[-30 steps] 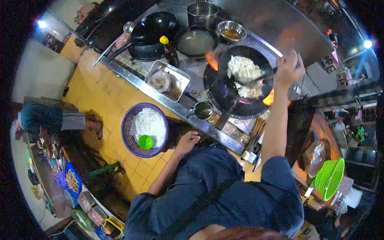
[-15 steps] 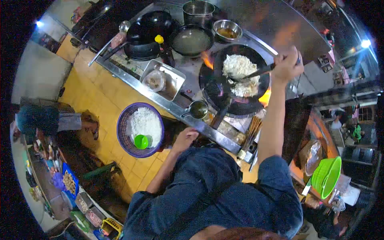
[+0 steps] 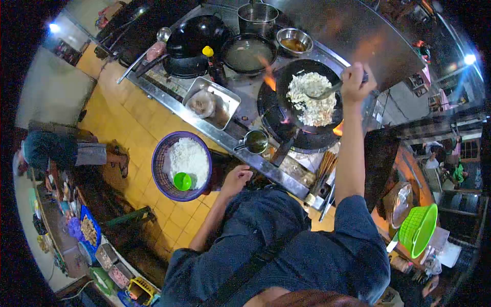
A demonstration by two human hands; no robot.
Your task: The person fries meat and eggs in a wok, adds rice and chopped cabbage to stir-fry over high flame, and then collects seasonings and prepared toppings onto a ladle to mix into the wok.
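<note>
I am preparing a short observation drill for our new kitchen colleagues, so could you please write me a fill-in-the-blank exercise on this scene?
1. The person's ____ hand grips a long-handled utensil over the white food in the wok.
2. The cup resting in the purple basket is coloured ____.
3. The dark bottle near the metal tray has a ____ cap.

Missing words: right; green; yellow.

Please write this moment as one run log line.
Right grip: closed on dark metal utensil | White food: in round black wok | Left grip: nothing visibly held
</note>
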